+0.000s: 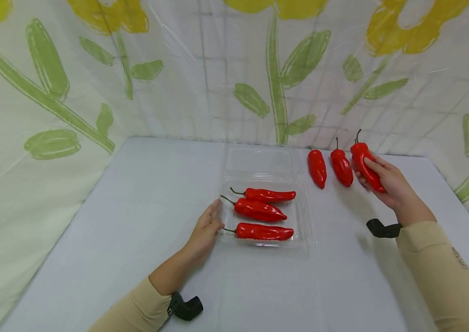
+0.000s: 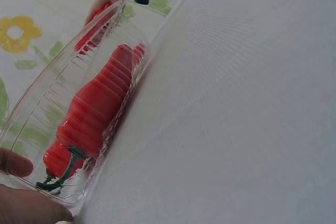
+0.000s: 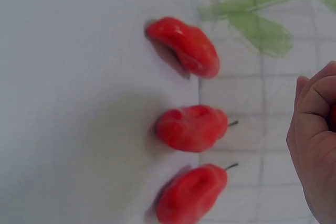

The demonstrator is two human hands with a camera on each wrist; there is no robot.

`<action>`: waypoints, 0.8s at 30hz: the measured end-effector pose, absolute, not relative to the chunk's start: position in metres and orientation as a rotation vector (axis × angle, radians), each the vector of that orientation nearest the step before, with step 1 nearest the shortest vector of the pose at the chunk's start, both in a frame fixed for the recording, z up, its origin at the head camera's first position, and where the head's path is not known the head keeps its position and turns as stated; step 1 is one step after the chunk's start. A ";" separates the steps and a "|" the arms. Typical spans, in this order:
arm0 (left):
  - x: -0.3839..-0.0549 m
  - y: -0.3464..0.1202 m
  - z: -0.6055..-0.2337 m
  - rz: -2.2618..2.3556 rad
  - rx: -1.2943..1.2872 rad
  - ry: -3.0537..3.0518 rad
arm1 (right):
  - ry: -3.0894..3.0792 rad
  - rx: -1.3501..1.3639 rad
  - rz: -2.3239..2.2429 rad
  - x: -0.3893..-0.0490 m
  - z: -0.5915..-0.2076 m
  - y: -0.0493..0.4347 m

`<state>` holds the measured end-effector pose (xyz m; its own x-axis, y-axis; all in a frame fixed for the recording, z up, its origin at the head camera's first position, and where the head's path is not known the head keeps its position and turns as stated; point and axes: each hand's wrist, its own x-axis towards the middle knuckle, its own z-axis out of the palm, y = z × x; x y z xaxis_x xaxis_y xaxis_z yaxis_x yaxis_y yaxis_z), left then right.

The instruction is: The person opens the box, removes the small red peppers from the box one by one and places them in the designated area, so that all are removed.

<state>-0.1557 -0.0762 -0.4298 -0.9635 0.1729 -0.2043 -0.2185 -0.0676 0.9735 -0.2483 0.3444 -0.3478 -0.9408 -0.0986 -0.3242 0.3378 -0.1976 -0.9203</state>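
Three red peppers point(image 1: 260, 210) lie crosswise in a clear plastic clamshell box point(image 1: 307, 221), stems toward its left side. My left hand point(image 1: 205, 230) holds that left side; in the left wrist view its fingertips point(image 2: 16, 163) are at the rim of the box's end. At the back right my right hand point(image 1: 388, 182) grips a red pepper point(image 1: 363, 159), the thumb across it. Just left of it, two red peppers point(image 1: 316, 168) lie on the table. The right wrist view shows three loose peppers point(image 3: 191, 127) beside the right hand point(image 3: 315, 140), with only a red sliver inside the hand.
The box's lid point(image 1: 259, 161) lies folded back, flat, toward the rear edge. Behind the white table point(image 1: 135, 193) hangs a cloth point(image 1: 193, 92) printed with yellow flowers and green leaves. Each wrist carries a black strap mount point(image 1: 186, 309).
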 end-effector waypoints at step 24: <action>-0.161 -0.076 -0.432 2.139 -0.035 1.934 | 2.114 0.640 -2.103 -0.300 -0.333 0.393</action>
<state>-0.1606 -0.0761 -0.4316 -0.9667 0.1731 -0.1887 -0.2051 -0.0826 0.9752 -0.3004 0.3926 -0.3331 -0.9079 0.2273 -0.3523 0.3536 -0.0366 -0.9347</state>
